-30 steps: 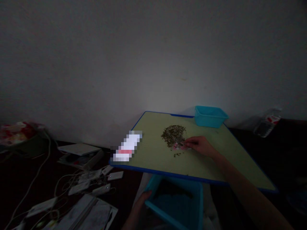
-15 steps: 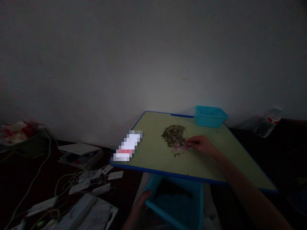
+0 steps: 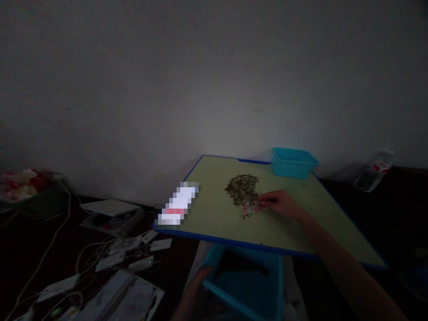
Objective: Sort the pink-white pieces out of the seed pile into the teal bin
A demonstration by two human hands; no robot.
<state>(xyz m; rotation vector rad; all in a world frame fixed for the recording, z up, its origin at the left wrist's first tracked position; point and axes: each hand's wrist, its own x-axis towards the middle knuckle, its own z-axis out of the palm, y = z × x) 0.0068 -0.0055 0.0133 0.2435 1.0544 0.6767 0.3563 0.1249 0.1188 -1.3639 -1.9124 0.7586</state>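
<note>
Right hand (image 3: 282, 203) barely shifting, pinching pink card (image 3: 250, 206) by seeds (image 3: 242, 187) on green table (image 3: 214, 218); left hand (image 3: 197, 280) gripping blue bin (image 3: 240, 303), dark contents

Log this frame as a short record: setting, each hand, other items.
Setting: dim room, green table by a wall
Right hand: holds pink card at edge of seed pile
Left hand: grips rim of blue bin below table's near edge
Other items: blue tub on table's far corner; bottle at right; cables on floor, left
</note>
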